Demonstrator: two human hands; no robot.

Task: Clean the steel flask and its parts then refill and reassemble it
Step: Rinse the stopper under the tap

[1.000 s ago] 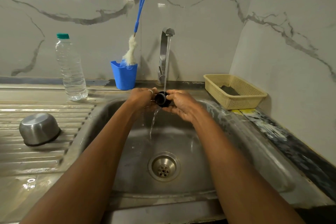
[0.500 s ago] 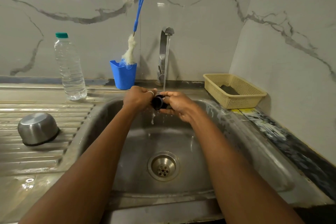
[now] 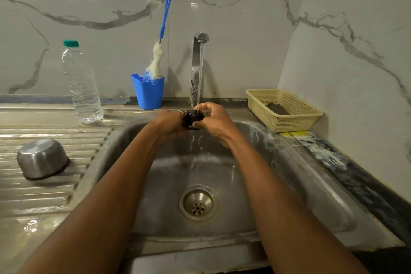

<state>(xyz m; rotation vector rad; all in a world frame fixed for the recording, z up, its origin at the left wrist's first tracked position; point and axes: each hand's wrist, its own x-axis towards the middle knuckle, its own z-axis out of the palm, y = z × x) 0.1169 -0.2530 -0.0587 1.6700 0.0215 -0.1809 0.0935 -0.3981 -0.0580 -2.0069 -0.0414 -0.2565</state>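
Gripping a small black round flask part (image 3: 193,118), the left hand (image 3: 169,121) and the right hand (image 3: 216,121) hold it directly under the curved steel tap (image 3: 196,60), in the stream of water (image 3: 200,73) above the steel sink basin (image 3: 289,162); the fingers of each hand are curled round it. Left of the tap stand a blue plastic cup (image 3: 148,93) with a blue-handled white bottle brush (image 3: 165,9) and, farther left, a clear plastic water bottle with a green cap (image 3: 82,87). Well left of the tap, a round steel bowl (image 3: 42,159) lies upside down. Right of the tap sits a yellow plastic basket (image 3: 284,109).
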